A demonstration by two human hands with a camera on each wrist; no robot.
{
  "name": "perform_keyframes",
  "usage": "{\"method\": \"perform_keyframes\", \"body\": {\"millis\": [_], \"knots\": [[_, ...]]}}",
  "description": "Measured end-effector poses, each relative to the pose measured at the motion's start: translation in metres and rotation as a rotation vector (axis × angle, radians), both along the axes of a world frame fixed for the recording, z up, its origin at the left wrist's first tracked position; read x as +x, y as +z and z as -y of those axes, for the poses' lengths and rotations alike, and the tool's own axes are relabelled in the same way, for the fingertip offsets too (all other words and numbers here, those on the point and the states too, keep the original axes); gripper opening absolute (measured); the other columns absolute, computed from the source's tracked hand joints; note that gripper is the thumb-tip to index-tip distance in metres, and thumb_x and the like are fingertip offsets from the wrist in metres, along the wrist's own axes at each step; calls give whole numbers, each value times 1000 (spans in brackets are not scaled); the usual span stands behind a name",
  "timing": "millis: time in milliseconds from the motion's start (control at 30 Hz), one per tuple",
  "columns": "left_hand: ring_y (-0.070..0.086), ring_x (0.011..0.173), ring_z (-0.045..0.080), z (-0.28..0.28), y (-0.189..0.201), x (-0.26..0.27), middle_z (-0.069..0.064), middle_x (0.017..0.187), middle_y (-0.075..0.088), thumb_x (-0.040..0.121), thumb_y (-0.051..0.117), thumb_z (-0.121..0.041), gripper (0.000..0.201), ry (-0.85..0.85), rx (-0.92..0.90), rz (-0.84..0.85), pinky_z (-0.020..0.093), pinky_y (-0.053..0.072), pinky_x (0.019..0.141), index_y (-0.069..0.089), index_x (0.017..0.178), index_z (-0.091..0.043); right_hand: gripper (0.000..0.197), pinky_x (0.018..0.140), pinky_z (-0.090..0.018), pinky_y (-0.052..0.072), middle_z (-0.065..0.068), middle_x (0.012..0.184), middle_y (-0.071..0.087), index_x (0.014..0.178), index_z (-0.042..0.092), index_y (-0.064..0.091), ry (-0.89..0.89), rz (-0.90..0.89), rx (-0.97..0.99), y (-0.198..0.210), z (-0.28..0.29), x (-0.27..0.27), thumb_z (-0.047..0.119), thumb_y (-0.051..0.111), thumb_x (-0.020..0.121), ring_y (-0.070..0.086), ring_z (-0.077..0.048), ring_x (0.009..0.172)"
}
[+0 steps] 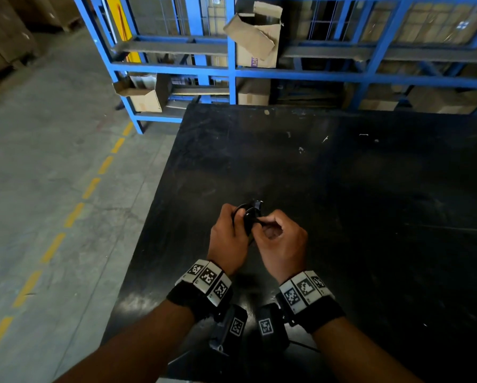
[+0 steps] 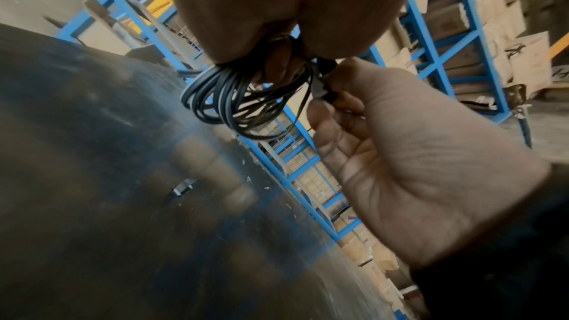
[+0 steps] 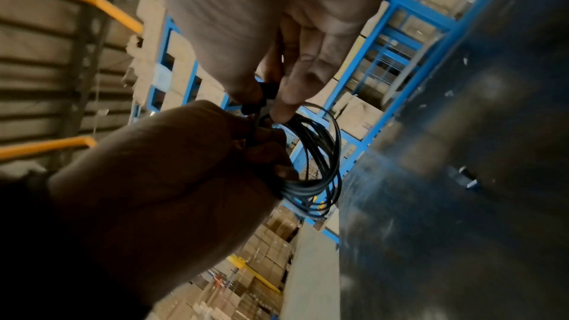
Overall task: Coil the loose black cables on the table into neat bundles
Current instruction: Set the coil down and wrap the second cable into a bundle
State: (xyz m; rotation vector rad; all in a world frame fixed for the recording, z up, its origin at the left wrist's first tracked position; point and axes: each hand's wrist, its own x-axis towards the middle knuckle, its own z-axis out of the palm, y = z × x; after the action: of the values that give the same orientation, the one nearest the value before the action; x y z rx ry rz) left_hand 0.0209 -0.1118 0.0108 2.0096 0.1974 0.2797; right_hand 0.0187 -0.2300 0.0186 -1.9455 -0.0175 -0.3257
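Your left hand (image 1: 227, 239) is curled round a black cable coil (image 2: 234, 99), gripping its loops in the fist. Your right hand (image 1: 283, 241) pinches the cable's end (image 2: 321, 89) between thumb and fingertips, right beside the coil. Both hands hold the coil in the air above the near middle of the black surface (image 1: 342, 189). Blue racks (image 1: 232, 70) with cardboard boxes (image 1: 256, 37) stand at the far side.

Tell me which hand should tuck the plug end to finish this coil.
Right hand, probably: it already pinches the plug end, while the left hand grips the coil.
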Motion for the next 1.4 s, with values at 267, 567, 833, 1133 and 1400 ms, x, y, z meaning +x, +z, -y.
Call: {"method": "perform_keyframes", "body": {"millis": [267,567,833,1133,1400], "knots": [[59,62,1,-4,7,3,-8,75,58,108,43,-26,23,2,35,95,23,48,58,51,95,-9,9,57,-23,57,-11,72,75,86,0,71,-44,-241,514,29,-4,10,5,70,93,75,-16,60],[60,61,9,-10,23,2,-10,76,57,104,35,-38,33,-163,136,294,31,51,53,49,99,-9,13,63,-24,60,-13,77,73,84,3,65,94,-586,716,42,3,6,-8,71,87,73,-16,64],[58,68,12,-9,26,2,-6,83,58,107,38,-32,22,-184,158,307,31,50,60,49,99,-15,12,59,-22,58,-15,83,74,88,4,69,-112,-611,780,40,3,10,-7,73,84,73,-16,62],[60,79,15,-6,29,-9,-2,94,59,107,41,-30,16,-287,196,324,37,53,68,53,102,-20,16,64,-26,56,-10,80,68,83,10,61,-133,-658,910,44,-5,11,-3,68,88,66,-16,72],[59,76,15,-5,34,-11,1,92,57,105,50,-19,14,-304,148,375,26,49,66,57,98,-9,24,67,-24,48,2,61,65,77,15,58,-78,-705,1149,38,-6,7,-4,61,92,61,-6,56]]}}
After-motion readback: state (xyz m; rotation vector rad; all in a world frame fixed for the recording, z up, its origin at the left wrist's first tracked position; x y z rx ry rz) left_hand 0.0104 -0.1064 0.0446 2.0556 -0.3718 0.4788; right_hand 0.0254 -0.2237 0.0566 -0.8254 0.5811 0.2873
